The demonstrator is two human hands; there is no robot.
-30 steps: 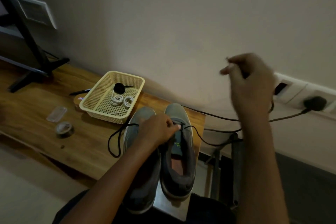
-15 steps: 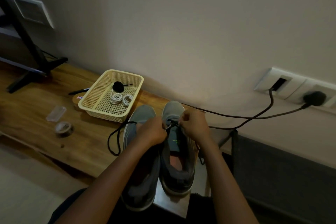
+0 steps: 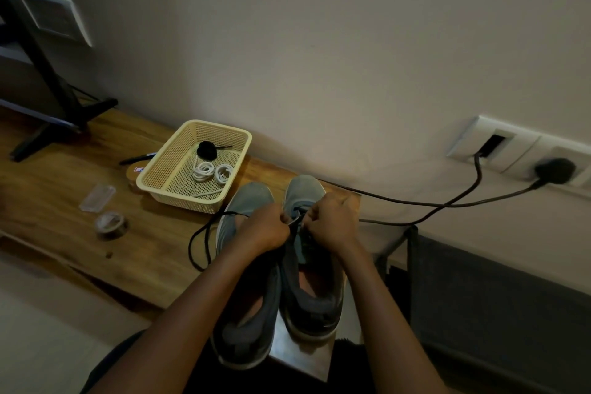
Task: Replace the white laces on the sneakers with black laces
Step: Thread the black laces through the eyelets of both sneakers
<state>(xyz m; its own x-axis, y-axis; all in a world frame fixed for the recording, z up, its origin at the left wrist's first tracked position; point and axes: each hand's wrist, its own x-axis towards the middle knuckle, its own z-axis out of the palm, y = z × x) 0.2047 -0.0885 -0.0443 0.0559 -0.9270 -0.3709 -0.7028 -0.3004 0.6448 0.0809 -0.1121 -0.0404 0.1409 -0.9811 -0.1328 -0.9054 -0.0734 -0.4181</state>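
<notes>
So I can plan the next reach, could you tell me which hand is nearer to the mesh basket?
Left. The left hand, pinching the black lace over the left sneaker, is just right of the basket; the right hand sits farther right, over the right sneaker.

Two bare forearms run up from the bottom of the view: the left forearm [image 3: 192,313] and the right forearm [image 3: 383,313], each uncovered as far as its wrist. The left grip [image 3: 265,230] and the right grip [image 3: 332,224] are bare as well, with the knuckles showing. Dark cloth [image 3: 105,365], some garment on the legs, shows under the left forearm off the worktop's near edge. The dim light hides its cut.
</notes>
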